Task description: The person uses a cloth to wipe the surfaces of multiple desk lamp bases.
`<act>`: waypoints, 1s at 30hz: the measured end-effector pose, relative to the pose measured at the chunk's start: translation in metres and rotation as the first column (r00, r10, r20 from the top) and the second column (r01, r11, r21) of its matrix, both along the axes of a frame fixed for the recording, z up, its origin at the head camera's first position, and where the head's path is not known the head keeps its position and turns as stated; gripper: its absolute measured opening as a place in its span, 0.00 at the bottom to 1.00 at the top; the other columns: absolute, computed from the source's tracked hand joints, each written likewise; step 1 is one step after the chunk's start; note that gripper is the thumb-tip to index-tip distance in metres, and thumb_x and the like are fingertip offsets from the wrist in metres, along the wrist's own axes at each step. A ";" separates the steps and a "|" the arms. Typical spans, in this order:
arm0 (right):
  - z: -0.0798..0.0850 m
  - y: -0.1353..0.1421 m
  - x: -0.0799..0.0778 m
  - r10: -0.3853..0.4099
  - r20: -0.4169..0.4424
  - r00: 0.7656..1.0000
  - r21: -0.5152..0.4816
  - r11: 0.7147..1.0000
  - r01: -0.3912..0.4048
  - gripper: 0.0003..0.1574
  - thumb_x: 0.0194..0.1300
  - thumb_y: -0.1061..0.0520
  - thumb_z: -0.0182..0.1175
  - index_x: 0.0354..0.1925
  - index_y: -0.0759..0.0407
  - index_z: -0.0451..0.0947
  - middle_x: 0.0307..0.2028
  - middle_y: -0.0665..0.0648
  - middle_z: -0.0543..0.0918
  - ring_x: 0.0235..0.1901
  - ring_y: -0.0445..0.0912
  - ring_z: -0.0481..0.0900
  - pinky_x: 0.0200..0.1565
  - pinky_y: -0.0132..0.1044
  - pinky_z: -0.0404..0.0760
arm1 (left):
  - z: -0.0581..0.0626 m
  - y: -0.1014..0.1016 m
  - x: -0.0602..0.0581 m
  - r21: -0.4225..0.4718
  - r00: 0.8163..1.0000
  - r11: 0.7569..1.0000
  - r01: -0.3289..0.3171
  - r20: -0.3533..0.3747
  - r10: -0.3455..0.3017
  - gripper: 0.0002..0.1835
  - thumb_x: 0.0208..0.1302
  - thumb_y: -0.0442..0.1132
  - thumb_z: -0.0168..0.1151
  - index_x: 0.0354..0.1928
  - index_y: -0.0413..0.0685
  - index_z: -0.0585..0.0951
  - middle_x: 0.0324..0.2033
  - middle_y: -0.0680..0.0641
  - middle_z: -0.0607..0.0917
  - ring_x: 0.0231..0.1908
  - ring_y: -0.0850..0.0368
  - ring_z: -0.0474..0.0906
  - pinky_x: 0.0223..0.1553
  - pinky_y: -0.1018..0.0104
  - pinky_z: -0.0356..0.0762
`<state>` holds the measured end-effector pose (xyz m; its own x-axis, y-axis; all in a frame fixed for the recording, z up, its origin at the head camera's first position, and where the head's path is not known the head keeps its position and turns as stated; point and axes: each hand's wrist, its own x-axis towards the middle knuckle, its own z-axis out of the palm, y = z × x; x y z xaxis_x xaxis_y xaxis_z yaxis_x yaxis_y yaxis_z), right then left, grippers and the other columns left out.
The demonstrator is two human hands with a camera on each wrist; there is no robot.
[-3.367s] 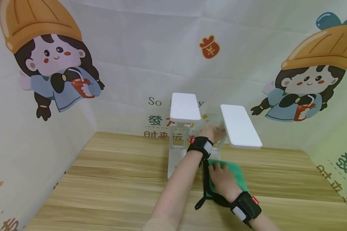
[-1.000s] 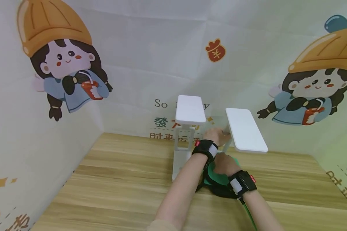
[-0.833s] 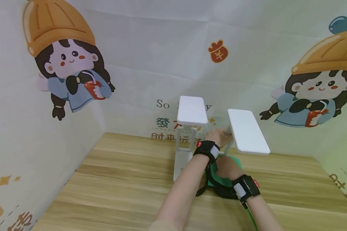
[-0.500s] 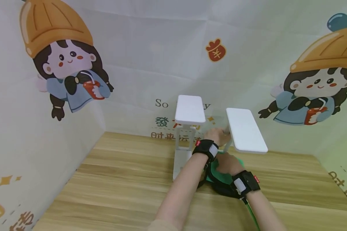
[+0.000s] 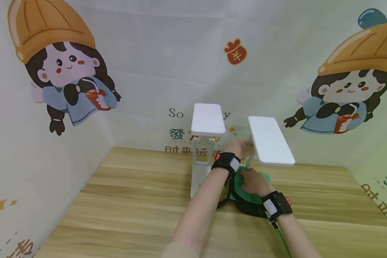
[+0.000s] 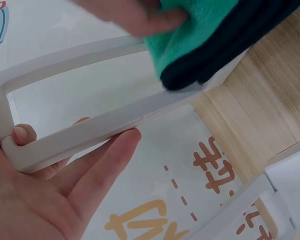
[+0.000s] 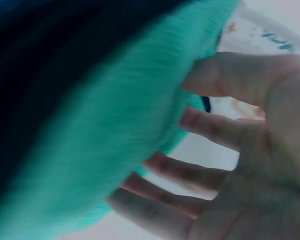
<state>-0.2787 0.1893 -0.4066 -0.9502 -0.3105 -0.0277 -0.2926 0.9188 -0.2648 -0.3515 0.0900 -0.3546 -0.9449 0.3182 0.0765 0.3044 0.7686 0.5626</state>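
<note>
Two white phone stands rise near the back wall. My left hand grips the frame of the right-hand phone stand; in the left wrist view, fingertips lie on both sides of its frame. My right hand pinches a green cloth with thick black edging between thumb and fingers. This cloth lies against the lower end of the frame in the left wrist view. Up close in the right wrist view, the cloth is blurred. The stand's base is mostly hidden behind cloth and hands.
The other phone stand stands just left of my left forearm. A wood-grain table extends to both sides. Behind it hangs a printed backdrop. A green cable runs from my right wristband.
Earlier my right hand lay spread on the flat cloth; now it pinches the cloth, shifted toward the stand's base. My left hand keeps its grip on the stand. The head view shifts slightly.
</note>
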 end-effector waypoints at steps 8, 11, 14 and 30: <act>-0.009 0.010 -0.001 -0.050 0.011 0.999 -0.192 0.980 0.052 0.15 0.52 0.62 0.61 0.39 0.69 0.75 0.20 0.52 0.73 0.21 0.45 0.68 0.25 0.34 0.65 | 0.001 -0.003 0.002 -0.020 1.000 1.000 0.000 -0.002 0.000 0.26 0.68 0.59 0.48 0.16 0.52 0.63 0.15 0.54 0.72 0.19 0.60 0.67 0.22 0.69 0.60; -0.010 0.014 -0.007 -0.064 0.035 0.997 -0.208 0.976 0.070 0.18 0.56 0.61 0.60 0.44 0.70 0.74 0.17 0.50 0.67 0.17 0.43 0.65 0.23 0.32 0.62 | 0.000 -0.002 0.000 -0.023 1.000 1.000 -0.011 -0.005 0.011 0.26 0.68 0.59 0.48 0.17 0.51 0.65 0.18 0.54 0.75 0.21 0.60 0.68 0.23 0.70 0.62; -0.006 0.017 -0.005 -0.024 0.098 0.995 -0.142 0.989 0.038 0.19 0.55 0.60 0.61 0.44 0.69 0.72 0.19 0.51 0.68 0.19 0.44 0.66 0.24 0.34 0.64 | -0.001 0.000 -0.001 -0.038 1.000 0.999 -0.018 -0.006 0.018 0.24 0.68 0.60 0.47 0.20 0.52 0.71 0.21 0.53 0.78 0.21 0.60 0.70 0.22 0.70 0.63; 0.008 0.017 -0.008 0.022 0.257 0.966 -0.032 0.999 -0.014 0.20 0.50 0.62 0.61 0.43 0.63 0.69 0.27 0.55 0.72 0.25 0.47 0.69 0.27 0.36 0.66 | 0.001 0.001 -0.002 -0.061 1.000 0.998 -0.021 -0.007 0.021 0.23 0.68 0.61 0.45 0.32 0.53 0.81 0.23 0.52 0.80 0.22 0.59 0.72 0.21 0.69 0.64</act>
